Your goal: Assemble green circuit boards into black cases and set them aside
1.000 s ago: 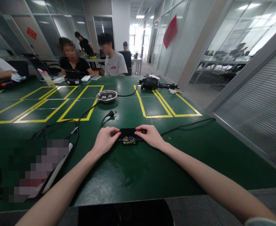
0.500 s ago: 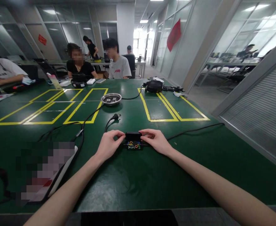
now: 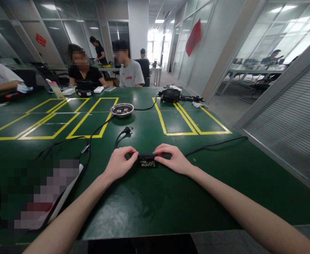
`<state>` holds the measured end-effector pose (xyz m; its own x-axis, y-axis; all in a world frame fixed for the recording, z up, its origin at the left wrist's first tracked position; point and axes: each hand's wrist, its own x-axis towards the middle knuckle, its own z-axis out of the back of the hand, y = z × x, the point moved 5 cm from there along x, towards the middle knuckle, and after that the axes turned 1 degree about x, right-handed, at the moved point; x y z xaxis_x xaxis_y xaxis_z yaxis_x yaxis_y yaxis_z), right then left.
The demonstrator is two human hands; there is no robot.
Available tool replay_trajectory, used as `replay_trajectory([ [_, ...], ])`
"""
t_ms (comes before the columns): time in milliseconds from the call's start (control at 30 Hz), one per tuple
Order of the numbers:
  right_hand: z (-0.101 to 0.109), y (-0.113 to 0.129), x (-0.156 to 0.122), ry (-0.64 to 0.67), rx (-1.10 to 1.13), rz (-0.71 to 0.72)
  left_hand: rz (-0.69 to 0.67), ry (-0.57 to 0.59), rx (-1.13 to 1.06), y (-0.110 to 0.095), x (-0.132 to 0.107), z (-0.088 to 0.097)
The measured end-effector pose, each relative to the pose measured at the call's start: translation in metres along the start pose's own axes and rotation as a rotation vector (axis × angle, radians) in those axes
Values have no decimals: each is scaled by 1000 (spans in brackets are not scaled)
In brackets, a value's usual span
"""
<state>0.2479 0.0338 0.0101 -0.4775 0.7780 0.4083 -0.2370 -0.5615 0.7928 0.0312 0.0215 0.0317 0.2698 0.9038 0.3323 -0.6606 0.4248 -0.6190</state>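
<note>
A black plastic cover [image 3: 146, 156] is held at its two ends, tilted over a small circuit board [image 3: 147, 163] with ring-shaped coils. My left hand [image 3: 120, 161] pinches the cover's left end between thumb and fingers. At the right end, my right hand [image 3: 173, 158] grips it the same way. The board sits in a dark case on the green table [image 3: 134, 208], and its near side still shows below the cover. A black power plug [image 3: 128, 130] on a short cord lies just beyond my left hand.
A steel bowl [image 3: 122, 110] with metal parts stands farther back. Black cables [image 3: 215, 144] run across the table on both sides. At the left lies a partly blurred flat object [image 3: 65, 197]. A black pouch [image 3: 171, 95] rests at the far edge, and people [image 3: 131, 72] sit opposite.
The cover has tipped down and toward me, hiding more of the circuit board. Both hands keep their hold on its ends. The view has shifted slightly.
</note>
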Motion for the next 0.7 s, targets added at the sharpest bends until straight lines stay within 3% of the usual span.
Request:
replay_trajectory([
  [133,-2,7,-3,93,-126,143,-8,45,-26,1,-2,-2],
  [267,-4,12,-5,143,-240,210,-105,121,52,1,-3,-8],
  [467,-12,13,-3,139,-386,107,-204,314,136,2,-2,-15],
  [700,-17,14,-3,157,-378,49,-225,331,258,-3,-4,-17],
])
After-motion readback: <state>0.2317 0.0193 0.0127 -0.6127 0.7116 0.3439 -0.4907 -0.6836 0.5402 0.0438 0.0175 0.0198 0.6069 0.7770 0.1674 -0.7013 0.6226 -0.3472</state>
